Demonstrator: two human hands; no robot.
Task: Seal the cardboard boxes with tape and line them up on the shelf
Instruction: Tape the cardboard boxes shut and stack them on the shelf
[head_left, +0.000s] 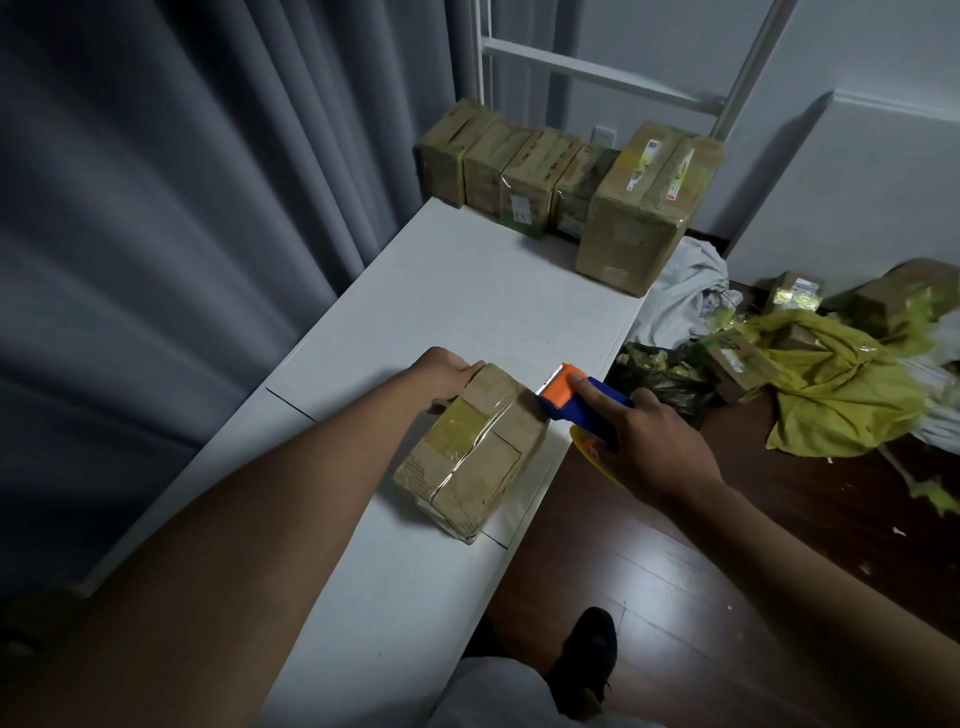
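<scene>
A small cardboard box (480, 452) lies on the white shelf top (467, 291), with clear tape running along its upper face. My left hand (447, 376) grips its far left end. My right hand (654, 441) holds a blue and orange tape dispenser (576, 397), index finger laid along its top. The dispenser's toothed edge touches the box's far right edge. Several taped boxes (519, 166) stand in a row at the far end, with a larger box (634, 218) at their right.
Grey curtains hang along the left. On the dark wood floor to the right lie more boxes (737, 364), a yellow bag (841, 395), a black bag (670, 379) and white cloth (685, 291). My black shoe (587, 660) is beside the shelf. A white metal frame (597, 67) stands behind.
</scene>
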